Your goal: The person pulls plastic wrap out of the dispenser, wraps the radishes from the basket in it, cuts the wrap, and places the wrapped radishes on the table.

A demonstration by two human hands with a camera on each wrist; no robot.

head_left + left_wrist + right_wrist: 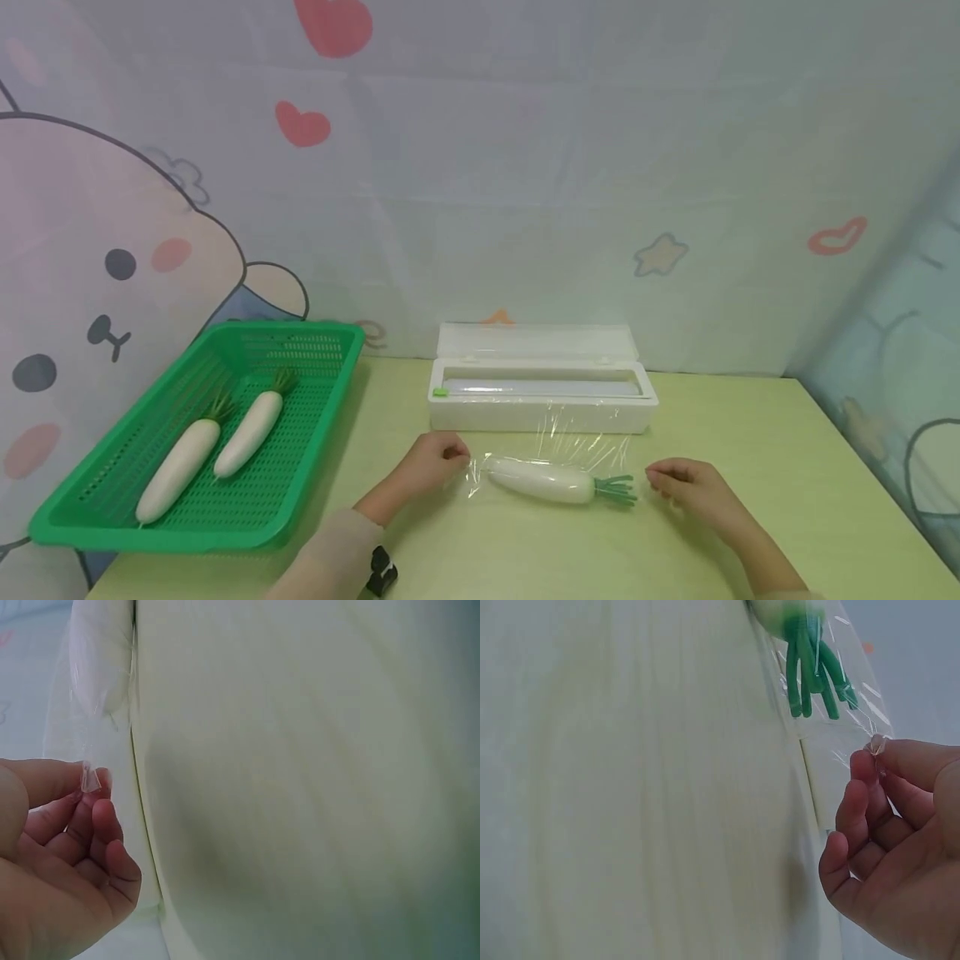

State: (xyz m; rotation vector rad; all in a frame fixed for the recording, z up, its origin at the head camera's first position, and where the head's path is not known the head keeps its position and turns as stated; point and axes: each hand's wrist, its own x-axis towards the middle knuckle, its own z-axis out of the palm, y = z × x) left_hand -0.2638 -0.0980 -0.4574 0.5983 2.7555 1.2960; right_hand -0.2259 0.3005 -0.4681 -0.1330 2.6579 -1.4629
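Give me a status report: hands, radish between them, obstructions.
Left hand and right hand each pinching clear film. White radish lying between them, film over it. Green basket off to the left, clear of both hands. No obstruction seen.

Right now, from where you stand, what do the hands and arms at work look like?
The left hand and right hand are a person's, ungloved. A beige sleeve ends short of the left hand; a small black object, too unclear to identify, shows beside it.

Backdrop (480, 167): I could read no words.
White box (480, 414): I found no brand.
Green basket (165, 540): I found no label.
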